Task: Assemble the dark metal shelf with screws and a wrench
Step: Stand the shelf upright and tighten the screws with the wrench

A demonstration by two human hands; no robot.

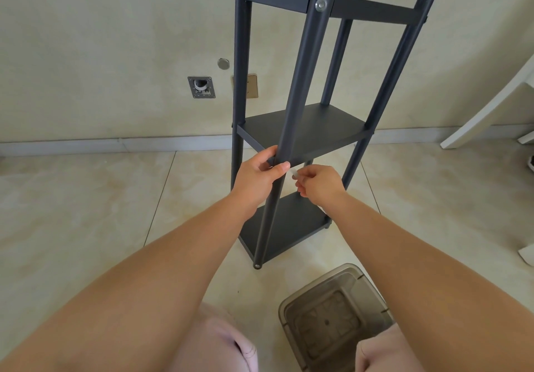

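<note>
Four dark posts carry the dark metal shelf (pixel 306 128), which stands upright on the tiled floor (pixel 86 204) close to the wall (pixel 115 24). Its top runs out of the picture, so only three tiers show: an upper frame, a middle board and a bottom board. A silver screw head (pixel 321 4) sits in the nearest post (pixel 297 91) at the upper frame.

The left hand (pixel 260 176) grips that nearest post at the front edge of the middle board, thumb on one side, fingers wrapped round the other. Just beside it, the right hand (pixel 319 185) pinches a small pale piece (pixel 295 172) between thumb and fingertips; most of it is hidden, and whether it is a screw or a tool cannot be told.

A translucent brown plastic bin (pixel 335 314) sits on the floor near the person's knees, partly covered by the right forearm. On the wall behind are a round metal cap (pixel 223 63), a square metal plate (pixel 201 87) and a beige socket (pixel 252 86) half hidden by a rear post. A white furniture leg (pixel 488 105) is cut off at the right edge.
</note>
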